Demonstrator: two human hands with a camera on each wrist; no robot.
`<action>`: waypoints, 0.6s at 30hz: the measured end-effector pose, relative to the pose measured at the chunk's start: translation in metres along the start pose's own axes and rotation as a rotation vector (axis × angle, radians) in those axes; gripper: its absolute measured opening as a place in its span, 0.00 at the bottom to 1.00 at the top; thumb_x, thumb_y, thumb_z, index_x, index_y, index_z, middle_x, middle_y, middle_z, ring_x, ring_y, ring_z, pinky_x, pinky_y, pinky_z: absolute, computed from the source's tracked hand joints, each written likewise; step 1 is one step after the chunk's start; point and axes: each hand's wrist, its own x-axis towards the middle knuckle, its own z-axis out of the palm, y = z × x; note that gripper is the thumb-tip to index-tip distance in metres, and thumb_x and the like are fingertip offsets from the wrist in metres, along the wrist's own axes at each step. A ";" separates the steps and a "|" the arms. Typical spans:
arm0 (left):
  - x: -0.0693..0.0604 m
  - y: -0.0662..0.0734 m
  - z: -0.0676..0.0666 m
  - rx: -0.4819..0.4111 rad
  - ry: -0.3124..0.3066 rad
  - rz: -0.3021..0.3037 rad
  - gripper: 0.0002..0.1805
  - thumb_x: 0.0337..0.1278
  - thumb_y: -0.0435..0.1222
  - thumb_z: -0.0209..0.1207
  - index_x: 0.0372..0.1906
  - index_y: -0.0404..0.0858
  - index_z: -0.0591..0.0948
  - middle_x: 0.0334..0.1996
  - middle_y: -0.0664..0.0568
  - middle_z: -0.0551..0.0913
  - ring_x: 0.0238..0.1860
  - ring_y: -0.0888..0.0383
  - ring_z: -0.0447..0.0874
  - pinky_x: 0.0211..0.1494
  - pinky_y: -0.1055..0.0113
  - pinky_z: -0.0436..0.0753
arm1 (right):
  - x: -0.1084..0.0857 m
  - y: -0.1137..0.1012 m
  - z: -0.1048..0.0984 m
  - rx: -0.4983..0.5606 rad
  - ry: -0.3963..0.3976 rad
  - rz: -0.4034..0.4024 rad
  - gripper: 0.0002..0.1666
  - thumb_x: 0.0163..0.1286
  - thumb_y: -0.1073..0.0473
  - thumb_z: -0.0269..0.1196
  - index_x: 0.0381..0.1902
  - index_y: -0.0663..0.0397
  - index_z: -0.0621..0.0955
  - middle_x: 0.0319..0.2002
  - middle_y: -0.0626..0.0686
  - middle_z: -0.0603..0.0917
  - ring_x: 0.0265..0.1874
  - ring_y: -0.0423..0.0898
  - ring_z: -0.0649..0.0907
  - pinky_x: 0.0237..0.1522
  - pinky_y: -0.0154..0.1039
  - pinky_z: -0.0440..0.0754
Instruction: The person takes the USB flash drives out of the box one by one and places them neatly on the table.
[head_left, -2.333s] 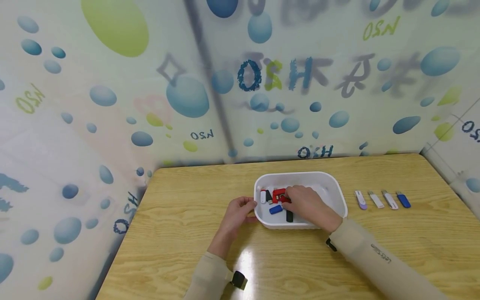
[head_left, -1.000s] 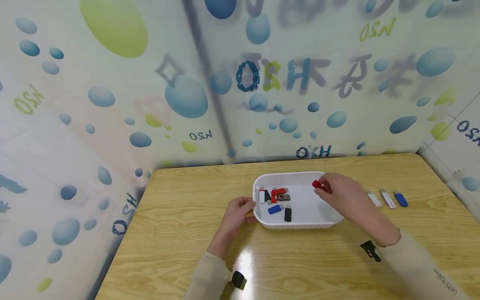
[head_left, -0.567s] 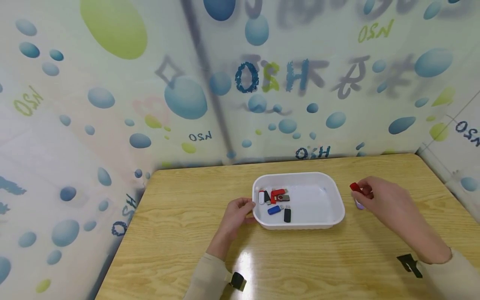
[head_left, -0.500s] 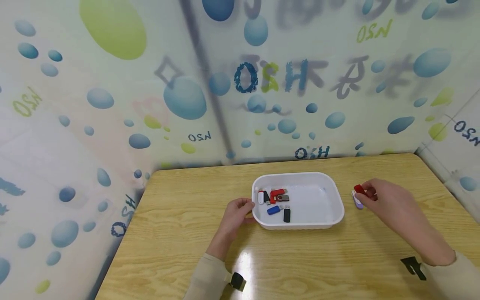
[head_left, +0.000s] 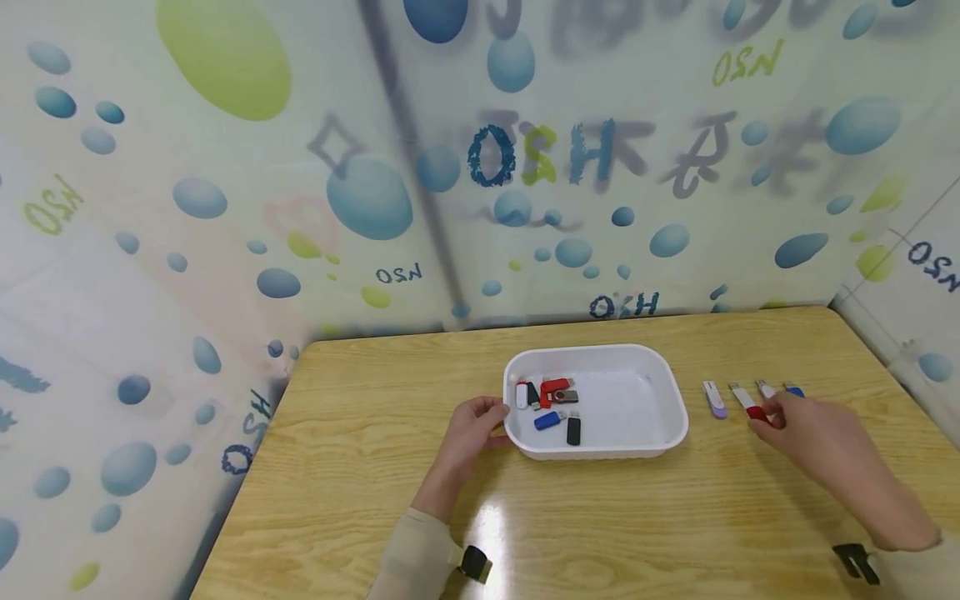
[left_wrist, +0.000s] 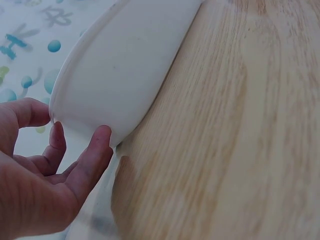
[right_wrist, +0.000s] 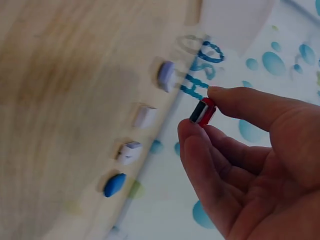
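Note:
A red USB flash drive (head_left: 757,412) is pinched between the thumb and fingertips of my right hand (head_left: 821,433). In the right wrist view the flash drive (right_wrist: 205,111) shows a dark end face. My right hand is over the row of flash drives on the table, partly covering some. At the row's left end is a white-and-purple flash drive (head_left: 715,400); beside it lies a white one (head_left: 740,393). My left hand (head_left: 471,429) holds the left rim of a white plastic tray (head_left: 600,453), with fingertips against its outer wall (left_wrist: 115,75) in the left wrist view.
Inside the tray's left half lie several flash drives, among them a blue one (head_left: 550,420), a black one (head_left: 573,430) and a red one (head_left: 557,385). A patterned curtain (head_left: 375,200) hangs behind the wooden table (head_left: 360,467).
My right hand has taken the red flash drive out of the tray and carried it right, past the white-and-purple one. My left hand keeps its hold on the tray.

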 end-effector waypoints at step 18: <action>-0.002 0.001 0.001 -0.006 -0.008 -0.002 0.18 0.74 0.34 0.56 0.56 0.21 0.77 0.54 0.34 0.80 0.53 0.46 0.83 0.49 0.58 0.91 | 0.003 0.021 0.017 0.018 -0.171 0.080 0.19 0.71 0.57 0.66 0.40 0.72 0.78 0.28 0.56 0.80 0.25 0.50 0.76 0.23 0.45 0.77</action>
